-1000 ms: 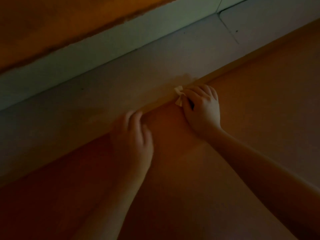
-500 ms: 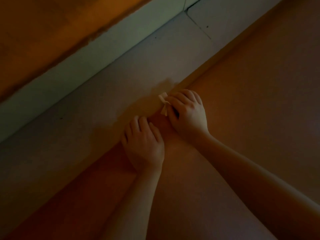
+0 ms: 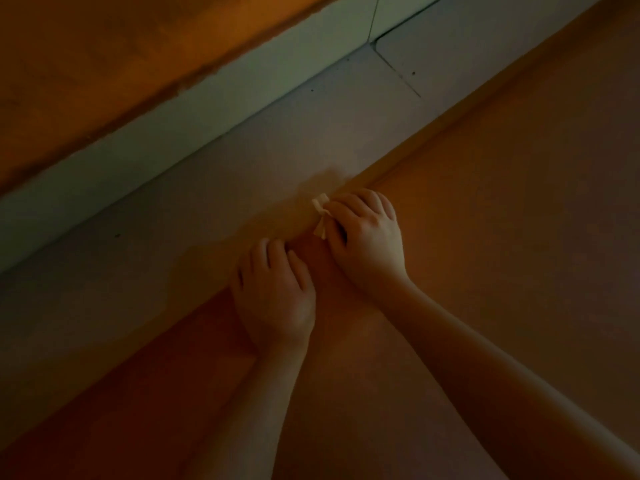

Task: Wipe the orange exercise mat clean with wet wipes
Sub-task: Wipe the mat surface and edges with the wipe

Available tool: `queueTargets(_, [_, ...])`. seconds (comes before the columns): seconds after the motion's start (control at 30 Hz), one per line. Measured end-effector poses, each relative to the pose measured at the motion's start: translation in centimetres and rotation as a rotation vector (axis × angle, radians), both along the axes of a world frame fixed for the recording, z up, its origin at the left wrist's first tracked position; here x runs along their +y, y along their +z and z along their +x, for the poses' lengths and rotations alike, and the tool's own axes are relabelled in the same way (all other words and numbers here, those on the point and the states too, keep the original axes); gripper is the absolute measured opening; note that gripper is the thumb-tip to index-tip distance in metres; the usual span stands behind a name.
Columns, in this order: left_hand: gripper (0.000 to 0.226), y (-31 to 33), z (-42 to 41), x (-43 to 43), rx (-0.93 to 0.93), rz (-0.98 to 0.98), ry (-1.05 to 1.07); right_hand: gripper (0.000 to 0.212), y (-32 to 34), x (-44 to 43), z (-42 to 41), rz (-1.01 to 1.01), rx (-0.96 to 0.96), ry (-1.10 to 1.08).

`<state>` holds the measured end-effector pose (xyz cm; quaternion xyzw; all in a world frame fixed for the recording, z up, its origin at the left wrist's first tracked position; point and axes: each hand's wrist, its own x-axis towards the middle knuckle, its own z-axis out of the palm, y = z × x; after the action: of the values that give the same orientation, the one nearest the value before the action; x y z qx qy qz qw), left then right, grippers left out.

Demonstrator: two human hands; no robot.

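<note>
In dim light the orange mat (image 3: 502, 237) lies on a grey floor (image 3: 207, 216) beside a pale skirting board (image 3: 180, 133), the right hand (image 3: 367, 237) clutching a wet wipe (image 3: 320, 216) at its edge, the left hand (image 3: 273, 292) resting alongside, fingers bent, grip unclear.

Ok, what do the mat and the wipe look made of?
The mat: probably foam or rubber, matte orange, no shine, thick edge visible; dim light leaves it open. The wipe: thin pale nonwoven or paper, crumpled into folds, pinched by the right hand.
</note>
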<state>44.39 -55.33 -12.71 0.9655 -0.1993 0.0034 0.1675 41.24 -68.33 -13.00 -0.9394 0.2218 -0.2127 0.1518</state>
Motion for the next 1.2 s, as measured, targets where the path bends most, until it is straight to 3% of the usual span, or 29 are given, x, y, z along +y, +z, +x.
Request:
queueTargets(0.23, [0.041, 0.1, -0.1, 0.0, 0.027, -0.019, 0.006, 0.031, 0.5, -3.4, -0.7, -0.073, 0.052, 0.138])
queueTargets(0.43, [0.045, 0.2, -0.1, -0.1, 0.025, -0.014, 0.011, 0.029, 0.4, -9.2, -1.3, 0.026, 0.083, -0.197])
queueTargets(0.5, [0.044, 0.3, -0.2, -0.1, 0.021, -0.015, 0.019, 0.028, 0.1, -7.9, -1.1, 0.067, 0.041, -0.104])
queueTargets(0.57, [0.044, 0.3, -0.3, -0.1, 0.015, -0.007, 0.03, 0.03, -0.1, -8.2, -1.8, 0.058, 0.067, 0.134])
queueTargets(0.67, [0.044, 0.5, -0.3, -0.2, 0.0, -0.012, 0.042, 0.039, 0.6, -12.9, -2.1, -0.107, 0.211, 0.325])
queueTargets(0.83, [0.042, 0.7, -0.4, -0.5, -0.014, -0.034, 0.041, 0.037, 0.4, -13.9, -1.7, 0.069, 0.14, -0.051])
queueTargets(1.03, [0.047, 0.6, -0.5, -0.3, -0.001, -0.02, 0.035, 0.035, -0.4, -11.4, -2.1, 0.068, 0.027, -0.103])
queueTargets(1.2, [0.044, 1.0, -0.7, -0.4, 0.045, 0.047, -0.019, 0.038, -0.2, -11.2, -2.0, 0.092, 0.044, -0.13])
